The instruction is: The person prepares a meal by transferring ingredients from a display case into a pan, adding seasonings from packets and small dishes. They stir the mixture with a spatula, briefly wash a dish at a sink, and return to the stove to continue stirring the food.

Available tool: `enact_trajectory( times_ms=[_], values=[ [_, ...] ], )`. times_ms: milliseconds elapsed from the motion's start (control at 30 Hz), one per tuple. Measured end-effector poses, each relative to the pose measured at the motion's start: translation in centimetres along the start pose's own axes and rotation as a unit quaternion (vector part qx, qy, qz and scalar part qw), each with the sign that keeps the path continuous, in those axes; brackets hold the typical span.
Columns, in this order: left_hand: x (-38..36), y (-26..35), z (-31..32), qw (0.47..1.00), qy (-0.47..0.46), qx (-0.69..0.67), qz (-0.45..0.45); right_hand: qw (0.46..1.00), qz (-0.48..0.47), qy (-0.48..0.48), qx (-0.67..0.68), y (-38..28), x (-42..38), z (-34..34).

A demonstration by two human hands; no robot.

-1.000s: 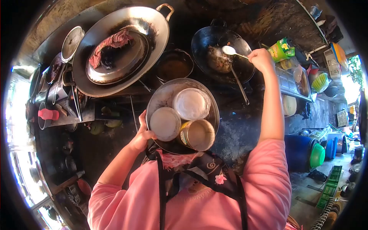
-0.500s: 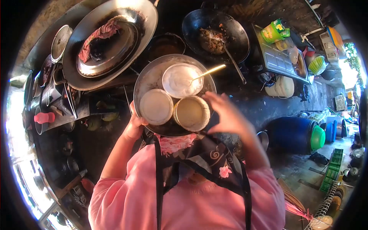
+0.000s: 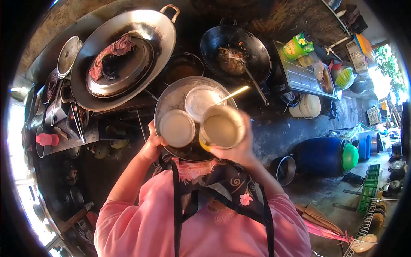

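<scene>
My left hand (image 3: 152, 142) grips the left rim of a round metal tray (image 3: 165, 100), fingers closed on its edge. My right hand (image 3: 240, 147) is wrapped round the side of a round container (image 3: 224, 125) with a pale, cloudy inside and a bit of yellow on its outer wall. This container looks tilted and partly raised at the tray's right side. On the tray's left sits a second round tub (image 3: 177, 128) with whitish contents. Behind them stands a metal bowl (image 3: 201, 100) of white contents, with a golden spoon handle (image 3: 233, 94) sticking out to the right.
A large pan (image 3: 158, 38) holding a pink cloth (image 3: 112, 51) is at the back left. A dark wok (image 3: 263, 51) with food and a ladle (image 3: 256, 85) stands at the back right. A blue barrel (image 3: 319, 156) and a metal pot (image 3: 283, 170) are on the right.
My right hand was open and blurred beside the container; now it has closed round it. The container has shifted slightly right and tilted. My left hand stays on the tray.
</scene>
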State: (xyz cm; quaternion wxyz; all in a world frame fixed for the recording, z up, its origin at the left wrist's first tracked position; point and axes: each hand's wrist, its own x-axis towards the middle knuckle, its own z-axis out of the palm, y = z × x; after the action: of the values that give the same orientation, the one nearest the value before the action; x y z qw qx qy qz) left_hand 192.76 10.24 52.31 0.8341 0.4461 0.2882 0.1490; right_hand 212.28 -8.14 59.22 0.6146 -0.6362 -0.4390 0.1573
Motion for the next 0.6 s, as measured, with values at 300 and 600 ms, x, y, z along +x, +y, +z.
enact_trajectory(
  times_ms=[300,600],
  values=[
    [-3.2,-0.2,-1.8,0.998,0.037,0.007,0.059,0.811,-0.048,0.088,-0.577,3.0,16.2,-9.4],
    [-7.6,-0.4,-3.9,0.991,0.100,-0.008,0.087,0.655,0.064,0.017,-0.753,10.6,21.8,-11.9]
  ],
)
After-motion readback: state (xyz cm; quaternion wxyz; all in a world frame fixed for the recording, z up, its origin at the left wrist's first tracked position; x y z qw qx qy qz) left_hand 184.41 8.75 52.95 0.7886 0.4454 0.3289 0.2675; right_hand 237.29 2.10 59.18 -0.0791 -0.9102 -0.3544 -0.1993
